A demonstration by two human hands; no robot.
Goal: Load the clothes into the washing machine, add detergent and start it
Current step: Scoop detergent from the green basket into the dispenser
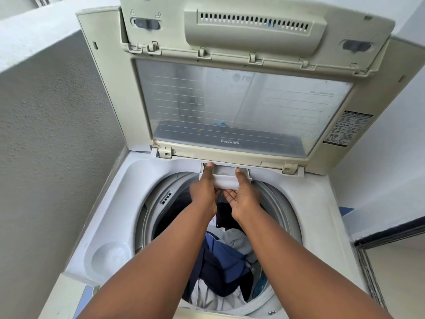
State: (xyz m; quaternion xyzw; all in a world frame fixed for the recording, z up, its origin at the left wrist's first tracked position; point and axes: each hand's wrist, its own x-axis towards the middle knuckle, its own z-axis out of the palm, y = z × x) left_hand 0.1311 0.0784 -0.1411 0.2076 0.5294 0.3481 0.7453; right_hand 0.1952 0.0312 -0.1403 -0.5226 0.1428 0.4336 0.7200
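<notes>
Gripping drawer (pixel 226 180) at drum's (pixel 279 203) back rim: left hand (pixel 203 188), right hand (pixel 245 194) clasp sides, keeping it level; clothes (pixel 220 254) below.

The raised lid (pixel 230 107) reads "DIAMOND" upside down, with a mirrored LG logo through its window.

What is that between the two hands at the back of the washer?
In the head view, a small white detergent drawer sits between the left hand and the right hand, pulled partly out under the raised lid; both hands hold its sides.
</notes>
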